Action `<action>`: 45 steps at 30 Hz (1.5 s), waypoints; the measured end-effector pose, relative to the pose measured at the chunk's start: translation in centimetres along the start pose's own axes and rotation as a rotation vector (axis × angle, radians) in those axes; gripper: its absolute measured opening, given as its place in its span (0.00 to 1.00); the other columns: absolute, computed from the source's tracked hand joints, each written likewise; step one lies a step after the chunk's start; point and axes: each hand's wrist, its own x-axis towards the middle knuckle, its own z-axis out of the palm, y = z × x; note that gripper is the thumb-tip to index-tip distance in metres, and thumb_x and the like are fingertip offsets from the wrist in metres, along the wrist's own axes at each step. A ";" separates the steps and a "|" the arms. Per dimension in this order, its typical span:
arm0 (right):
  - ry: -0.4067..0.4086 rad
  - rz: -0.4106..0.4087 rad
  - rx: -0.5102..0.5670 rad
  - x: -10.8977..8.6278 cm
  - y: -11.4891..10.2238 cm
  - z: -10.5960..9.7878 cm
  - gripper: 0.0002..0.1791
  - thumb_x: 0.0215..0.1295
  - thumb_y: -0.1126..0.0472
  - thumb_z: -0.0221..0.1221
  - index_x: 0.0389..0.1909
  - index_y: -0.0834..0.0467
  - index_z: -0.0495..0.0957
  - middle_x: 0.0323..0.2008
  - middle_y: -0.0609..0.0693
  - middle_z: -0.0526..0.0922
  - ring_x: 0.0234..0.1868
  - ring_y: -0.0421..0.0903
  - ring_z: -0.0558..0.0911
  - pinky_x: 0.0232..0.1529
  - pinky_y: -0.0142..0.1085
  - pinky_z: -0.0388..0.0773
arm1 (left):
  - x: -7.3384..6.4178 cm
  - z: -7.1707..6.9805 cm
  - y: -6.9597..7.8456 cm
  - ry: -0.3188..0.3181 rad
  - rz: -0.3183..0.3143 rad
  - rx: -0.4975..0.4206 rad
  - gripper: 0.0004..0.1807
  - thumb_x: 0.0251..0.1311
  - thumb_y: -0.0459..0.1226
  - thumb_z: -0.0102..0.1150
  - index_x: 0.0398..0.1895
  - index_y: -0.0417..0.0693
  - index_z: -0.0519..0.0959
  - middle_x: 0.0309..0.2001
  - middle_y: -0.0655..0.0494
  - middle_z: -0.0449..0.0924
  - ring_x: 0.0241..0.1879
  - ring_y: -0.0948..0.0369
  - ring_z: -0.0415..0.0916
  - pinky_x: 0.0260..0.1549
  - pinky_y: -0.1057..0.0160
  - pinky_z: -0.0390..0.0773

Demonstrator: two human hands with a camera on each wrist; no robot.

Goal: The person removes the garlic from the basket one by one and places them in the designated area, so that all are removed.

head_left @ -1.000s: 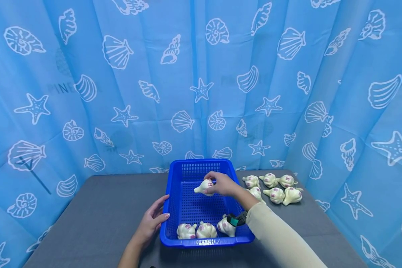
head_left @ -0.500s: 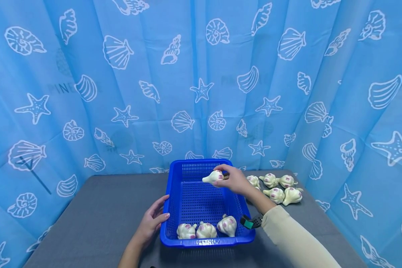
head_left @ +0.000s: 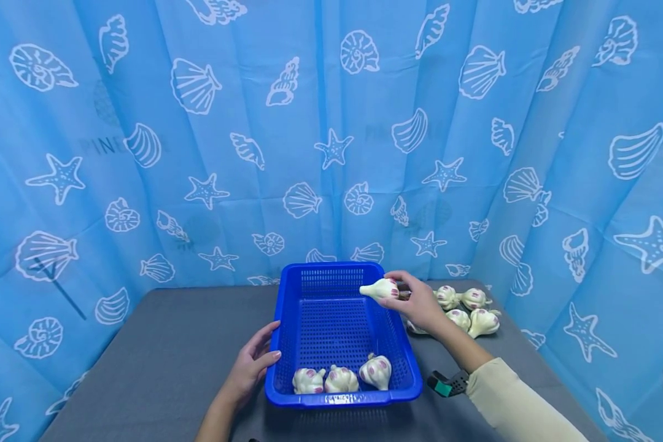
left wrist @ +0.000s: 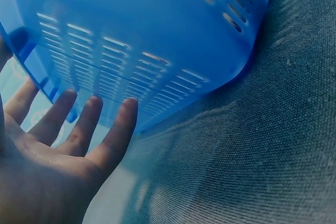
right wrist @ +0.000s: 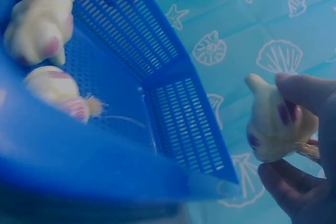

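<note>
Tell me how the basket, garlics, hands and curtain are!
Blue basket: upright on the table.
Garlics inside: three, lying along the near wall.
Held garlic: off the table.
Other garlics: bunched on the table.
Right hand: pinching the held garlic.
Left hand: touching the basket.
Curtain: hanging in folds.

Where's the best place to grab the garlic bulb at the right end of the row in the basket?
Probably by the round, wide body of the garlic bulb, coming from above and slightly from the far side. It lies close to the near wall of the basket, with another bulb on its left, while the space above is open.
</note>
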 end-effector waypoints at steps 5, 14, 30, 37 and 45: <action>0.087 0.046 0.078 -1.5 0.9 -0.6 0.29 0.57 0.63 0.69 0.58 0.64 0.69 0.52 0.65 0.76 0.50 0.61 0.80 0.42 0.41 0.82 | 0.1 0.0 0.0 0.001 -0.003 0.006 0.30 0.65 0.37 0.58 0.71 0.57 0.64 0.71 0.44 0.58 0.67 0.41 0.60 0.55 0.40 0.71; 0.189 0.064 0.051 -4.0 2.8 -1.9 0.29 0.59 0.60 0.68 0.58 0.64 0.69 0.53 0.60 0.75 0.53 0.57 0.78 0.46 0.30 0.78 | 0.1 0.1 -0.1 0.003 0.004 0.006 0.31 0.65 0.37 0.58 0.71 0.56 0.64 0.71 0.44 0.58 0.66 0.41 0.60 0.55 0.40 0.71; 0.250 0.074 -0.154 -8.2 6.7 -3.1 0.28 0.56 0.63 0.70 0.56 0.67 0.73 0.50 0.64 0.79 0.47 0.57 0.79 0.39 0.36 0.79 | 0.1 0.1 -0.2 -0.002 0.014 -0.011 0.31 0.65 0.37 0.58 0.71 0.55 0.64 0.71 0.44 0.58 0.66 0.41 0.60 0.56 0.41 0.71; 0.209 0.110 -0.230 -9.4 8.2 -2.6 0.29 0.53 0.61 0.71 0.54 0.67 0.75 0.48 0.64 0.80 0.50 0.60 0.78 0.48 0.53 0.73 | 0.0 0.1 -0.1 0.001 0.010 -0.003 0.31 0.65 0.37 0.58 0.71 0.56 0.63 0.71 0.43 0.57 0.67 0.40 0.59 0.56 0.41 0.71; 0.167 0.171 -0.242 -10.1 9.0 -2.2 0.29 0.51 0.59 0.73 0.53 0.65 0.76 0.50 0.65 0.80 0.52 0.61 0.77 0.51 0.55 0.71 | 0.0 0.1 -0.1 0.009 0.003 0.014 0.31 0.65 0.38 0.58 0.71 0.57 0.64 0.72 0.43 0.56 0.67 0.40 0.59 0.56 0.40 0.70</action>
